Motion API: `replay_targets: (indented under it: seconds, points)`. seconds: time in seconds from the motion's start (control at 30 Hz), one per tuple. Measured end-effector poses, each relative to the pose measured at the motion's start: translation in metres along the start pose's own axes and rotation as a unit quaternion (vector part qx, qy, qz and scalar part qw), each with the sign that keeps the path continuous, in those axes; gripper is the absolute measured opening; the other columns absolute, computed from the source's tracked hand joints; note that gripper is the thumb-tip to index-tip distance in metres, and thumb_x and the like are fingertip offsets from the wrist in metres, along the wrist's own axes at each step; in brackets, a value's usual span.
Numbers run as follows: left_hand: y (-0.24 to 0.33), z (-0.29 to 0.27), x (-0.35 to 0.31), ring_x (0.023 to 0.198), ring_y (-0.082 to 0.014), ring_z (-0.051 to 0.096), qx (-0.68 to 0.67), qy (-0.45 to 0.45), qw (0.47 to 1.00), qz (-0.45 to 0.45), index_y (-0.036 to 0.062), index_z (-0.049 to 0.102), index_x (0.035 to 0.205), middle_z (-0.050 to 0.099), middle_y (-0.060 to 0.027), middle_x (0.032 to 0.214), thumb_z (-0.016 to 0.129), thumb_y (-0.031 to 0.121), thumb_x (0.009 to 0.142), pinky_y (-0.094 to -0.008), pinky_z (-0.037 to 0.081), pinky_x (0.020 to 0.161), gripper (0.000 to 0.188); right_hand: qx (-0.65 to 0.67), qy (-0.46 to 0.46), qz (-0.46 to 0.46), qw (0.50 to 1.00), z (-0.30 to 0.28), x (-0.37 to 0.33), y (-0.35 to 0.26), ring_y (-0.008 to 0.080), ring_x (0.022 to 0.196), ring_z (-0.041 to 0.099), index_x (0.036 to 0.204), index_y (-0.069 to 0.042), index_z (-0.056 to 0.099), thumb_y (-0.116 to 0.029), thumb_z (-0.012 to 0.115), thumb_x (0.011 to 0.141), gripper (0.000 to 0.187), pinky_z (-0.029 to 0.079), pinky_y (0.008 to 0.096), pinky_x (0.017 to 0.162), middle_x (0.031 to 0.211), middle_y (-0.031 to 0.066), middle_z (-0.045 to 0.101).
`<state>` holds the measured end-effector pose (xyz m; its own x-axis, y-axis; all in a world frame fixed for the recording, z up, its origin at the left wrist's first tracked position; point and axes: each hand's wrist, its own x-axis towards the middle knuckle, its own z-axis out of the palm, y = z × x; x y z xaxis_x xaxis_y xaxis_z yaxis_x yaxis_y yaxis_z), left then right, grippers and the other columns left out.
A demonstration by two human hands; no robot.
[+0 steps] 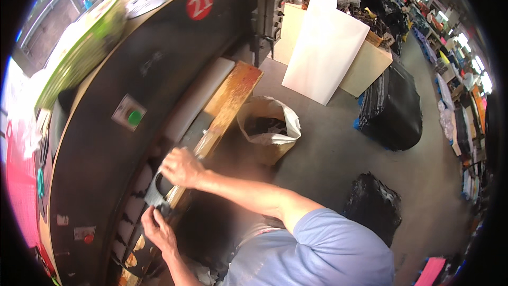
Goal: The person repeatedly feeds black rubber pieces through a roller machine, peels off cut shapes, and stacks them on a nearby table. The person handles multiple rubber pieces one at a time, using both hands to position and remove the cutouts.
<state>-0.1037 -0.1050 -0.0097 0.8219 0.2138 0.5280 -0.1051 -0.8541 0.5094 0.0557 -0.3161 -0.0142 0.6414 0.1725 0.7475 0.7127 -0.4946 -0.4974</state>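
A grey, curved strip-like piece (154, 195) lies between my two hands over the bed of a large black machine; its exact kind I cannot make out. My right hand (182, 168) is closed at the upper end of this piece, fingers curled over the machine's edge. Lower down, my left hand (159, 231) pinches the lower end between thumb and fingers. Beneath them runs a worn wooden board (225, 111), and beside it a white pad (203, 92). Slight blur covers the hands and the piece.
The machine's black front panel (106, 143) carries a green button (134, 117) and a red button (88, 238). A white sack (288, 122) with dark scraps stands beyond the board. Black sheet stacks (397, 108) and a black bundle (373, 204) lie on the floor. A white sheet (325, 47) leans on boxes.
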Motion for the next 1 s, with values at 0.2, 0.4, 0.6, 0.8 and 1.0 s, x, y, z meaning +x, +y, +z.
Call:
replay_targets:
  seconds: [0.2, 0.4, 0.6, 0.8, 1.0]
  points:
    - [0.034, 0.072, 0.018, 0.095, -0.0333, 0.064, 0.146, 0.101, 0.979, -0.102, -0.0015, 0.070, 0.106, 0.070, -0.0154, 0.102, 0.070, 0.019, 0.105, -0.0463, 0.051, 0.087, 0.021, 0.079, -0.040, 0.067, 0.994, -0.033, -0.002, 0.073, 0.0306, 0.090, 0.067, 0.086, -0.008, 0.069, -0.026, 0.065, 0.099, 0.022, 0.053, 0.0456, 0.080, 0.091, 0.0112, 0.068]
    - [0.006, 0.075, 0.008, 0.101, -0.0353, 0.060, 0.240, 0.020, 0.970, 0.023, -0.0024, 0.069, 0.105, 0.066, -0.0179, 0.104, 0.068, 0.018, 0.106, -0.0489, 0.048, 0.092, 0.020, 0.101, -0.109, 0.030, 0.988, -0.030, -0.020, 0.089, 0.0326, 0.106, 0.067, 0.098, -0.007, 0.072, -0.024, 0.063, 0.095, 0.019, 0.048, 0.0518, 0.102, 0.104, 0.0136, 0.069]
    - [0.002, 0.077, 0.004, 0.104, -0.0369, 0.060, 0.253, -0.003, 0.967, -0.024, -0.0036, 0.070, 0.108, 0.066, -0.0194, 0.106, 0.066, 0.019, 0.107, -0.0497, 0.047, 0.095, 0.023, 0.169, -0.116, 0.061, 0.977, -0.019, -0.023, 0.085, 0.0366, 0.111, 0.067, 0.103, -0.003, 0.072, -0.022, 0.056, 0.099, 0.024, 0.047, 0.0526, 0.106, 0.115, 0.0191, 0.071]
    - [0.007, 0.070, 0.007, 0.099, -0.0349, 0.059, 0.217, -0.042, 0.969, -0.108, -0.0071, 0.067, 0.105, 0.062, -0.0181, 0.103, 0.067, 0.024, 0.109, -0.0473, 0.047, 0.092, 0.031, 0.173, -0.150, 0.077, 0.970, -0.028, -0.019, 0.086, 0.0363, 0.111, 0.068, 0.101, -0.003, 0.071, -0.021, 0.052, 0.100, 0.027, 0.047, 0.0525, 0.107, 0.110, 0.0189, 0.071]
    - [0.018, 0.077, 0.009, 0.091, -0.0312, 0.057, 0.183, -0.039, 0.974, -0.131, -0.0064, 0.065, 0.098, 0.057, -0.0143, 0.095, 0.069, 0.023, 0.108, -0.0446, 0.045, 0.085, 0.031, 0.176, -0.160, 0.099, 0.966, -0.027, -0.020, 0.084, 0.0384, 0.117, 0.067, 0.103, -0.004, 0.071, -0.023, 0.054, 0.098, 0.025, 0.047, 0.0563, 0.111, 0.111, 0.0176, 0.070]
